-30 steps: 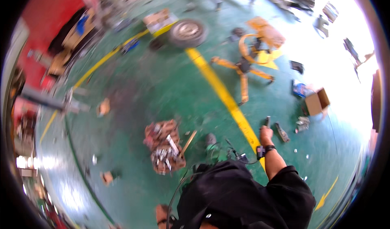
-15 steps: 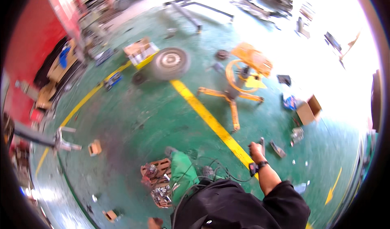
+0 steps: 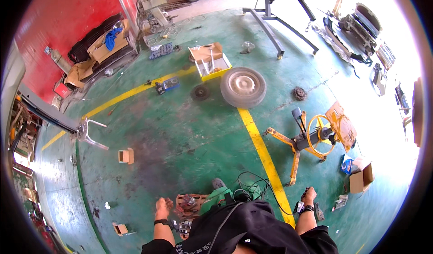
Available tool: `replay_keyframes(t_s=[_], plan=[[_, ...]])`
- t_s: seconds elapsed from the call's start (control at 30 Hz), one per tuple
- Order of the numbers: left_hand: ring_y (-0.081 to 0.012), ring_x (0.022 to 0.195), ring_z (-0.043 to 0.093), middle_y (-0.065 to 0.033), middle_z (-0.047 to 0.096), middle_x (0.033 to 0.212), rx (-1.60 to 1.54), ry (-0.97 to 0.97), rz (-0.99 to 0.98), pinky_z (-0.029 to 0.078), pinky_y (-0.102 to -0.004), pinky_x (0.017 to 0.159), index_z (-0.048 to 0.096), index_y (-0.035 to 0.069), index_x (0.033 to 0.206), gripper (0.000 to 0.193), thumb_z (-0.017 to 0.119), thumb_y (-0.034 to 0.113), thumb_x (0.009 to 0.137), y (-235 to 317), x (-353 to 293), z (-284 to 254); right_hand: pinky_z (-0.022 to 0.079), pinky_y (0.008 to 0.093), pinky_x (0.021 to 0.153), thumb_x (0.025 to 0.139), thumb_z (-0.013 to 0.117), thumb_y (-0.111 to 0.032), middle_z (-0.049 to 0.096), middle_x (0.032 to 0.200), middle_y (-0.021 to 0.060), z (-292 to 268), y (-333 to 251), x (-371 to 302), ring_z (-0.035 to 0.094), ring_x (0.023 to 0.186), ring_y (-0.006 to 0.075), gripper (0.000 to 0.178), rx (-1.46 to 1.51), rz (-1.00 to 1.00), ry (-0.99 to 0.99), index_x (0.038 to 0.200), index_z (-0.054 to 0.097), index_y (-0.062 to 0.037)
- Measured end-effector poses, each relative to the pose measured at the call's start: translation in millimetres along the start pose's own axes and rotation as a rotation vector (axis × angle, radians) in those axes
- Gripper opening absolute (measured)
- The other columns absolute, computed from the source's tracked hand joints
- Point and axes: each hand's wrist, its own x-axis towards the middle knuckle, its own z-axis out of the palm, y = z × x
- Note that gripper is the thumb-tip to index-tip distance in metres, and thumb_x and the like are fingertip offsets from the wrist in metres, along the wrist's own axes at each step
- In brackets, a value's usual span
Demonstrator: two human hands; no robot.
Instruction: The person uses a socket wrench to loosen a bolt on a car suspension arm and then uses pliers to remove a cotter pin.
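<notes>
My left hand [image 3: 163, 205] hangs at the lower middle with its fingers curled in, and nothing shows in it. Just right of it on the floor lies a brown tool tray [image 3: 205, 197] with red and metal pieces, partly hidden by my body. My right hand [image 3: 309, 194], at the lower right, is closed. A small dark bit shows at its fingers, too little to name. Below that hand, a narrow grey metal piece [image 3: 319, 212] lies on the floor. Black cable [image 3: 243, 180] loops beside my green trouser leg [image 3: 216, 198].
An orange three-legged stand [image 3: 297, 146] with a handwheel is ahead right. Beyond lie a wheel [image 3: 243, 88], an open parts box [image 3: 209, 77] and a dark disc [image 3: 200, 92]. Metal lift arms [image 3: 92, 134] jut in from the left. Cardboard boxes [image 3: 362, 180] lie about.
My view has swung left and up, so the stand and wheel sit farther right. My left hand has come up into view beside the tray. My right hand is lower in the picture.
</notes>
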Motion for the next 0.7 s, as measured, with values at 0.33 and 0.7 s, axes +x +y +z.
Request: replay_keyframes(t_s=[0.33, 0.7], plan=[[-0.0265, 0.062, 0.059, -0.0121, 0.059, 0.073, -0.047, 0.143, -0.093, 0.051, -0.0401, 0.055, 0.057, -0.001, 0.086, 0.03, 0.04, 0.024, 0.089, 64, 54, 15, 0.039, 0.031, 0.043, 0.083, 0.052, -0.02, 0.054, 0.061, 0.0031, 170, -21, 43, 0.049, 0.049, 0.017, 0.018, -0.573, -0.299, -0.047, 0.074, 0.061, -0.0067], [-0.029, 0.069, 0.053, -0.009, 0.053, 0.075, -0.304, 0.278, -0.362, 0.047, -0.0427, 0.068, 0.051, 0.003, 0.084, 0.03, 0.042, 0.031, 0.09, 96, 19, 64, 0.034, 0.0275, 0.04, 0.085, 0.053, -0.024, 0.047, 0.055, 0.0, 542, -153, -12, 0.042, 0.041, 0.0137, 0.022, -0.379, -0.162, -0.29, 0.069, 0.057, -0.0104]])
